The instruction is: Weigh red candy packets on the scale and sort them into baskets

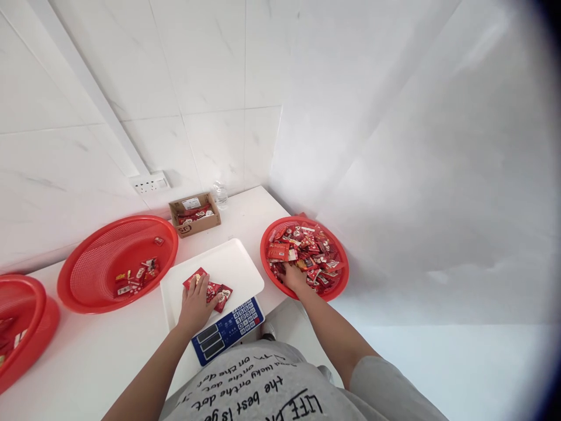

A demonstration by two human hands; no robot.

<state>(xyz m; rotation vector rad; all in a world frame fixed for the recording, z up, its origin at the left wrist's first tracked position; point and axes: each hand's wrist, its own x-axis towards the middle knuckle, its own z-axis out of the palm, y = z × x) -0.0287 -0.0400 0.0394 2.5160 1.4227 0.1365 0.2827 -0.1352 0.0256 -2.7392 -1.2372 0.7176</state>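
A digital scale (228, 330) with a white weighing pan (232, 263) sits in front of me on the white table. My left hand (196, 304) rests on the pan with fingers stretched over a few red snack packets (217, 292). My right hand (293, 276) reaches into the red basket (339, 289) at the right, which is full of red packets (307, 248). Its fingers are buried among the packets, so their grip is hidden.
A larger red basket (87, 275) with several packets stands at the left, and another red basket (26, 327) sits at the far left edge. A cardboard box (195, 225) of packets and a clear bottle (220, 195) stand by the tiled wall, below a socket (149, 183).
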